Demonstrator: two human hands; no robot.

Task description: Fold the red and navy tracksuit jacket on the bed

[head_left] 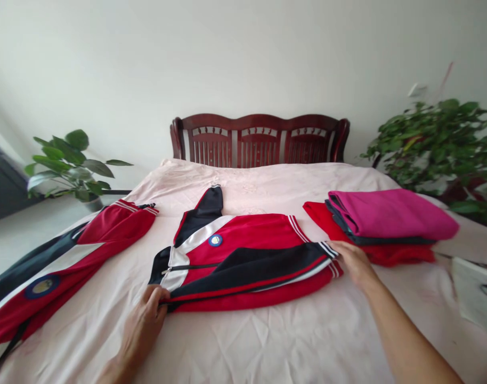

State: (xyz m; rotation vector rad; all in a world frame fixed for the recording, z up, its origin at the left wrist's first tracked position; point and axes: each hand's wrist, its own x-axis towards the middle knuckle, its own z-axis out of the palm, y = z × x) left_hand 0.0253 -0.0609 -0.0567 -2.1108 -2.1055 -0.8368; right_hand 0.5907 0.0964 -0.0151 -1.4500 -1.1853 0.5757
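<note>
A red, black and white sports jacket [243,256] lies partly folded in the middle of the bed, one sleeve laid across its front. My left hand [145,317] pinches the jacket's near left edge by the shoulder fold. My right hand [353,261] rests on the striped cuff end of the sleeve at the jacket's right side, fingers closed on the fabric.
A second red jacket [59,266] lies spread at the left of the pale pink bedsheet [267,330]. A stack of folded clothes with a magenta piece on top [387,216] sits at the right. Behind stand a dark wooden headboard [259,138] and potted plants [71,162] [439,144].
</note>
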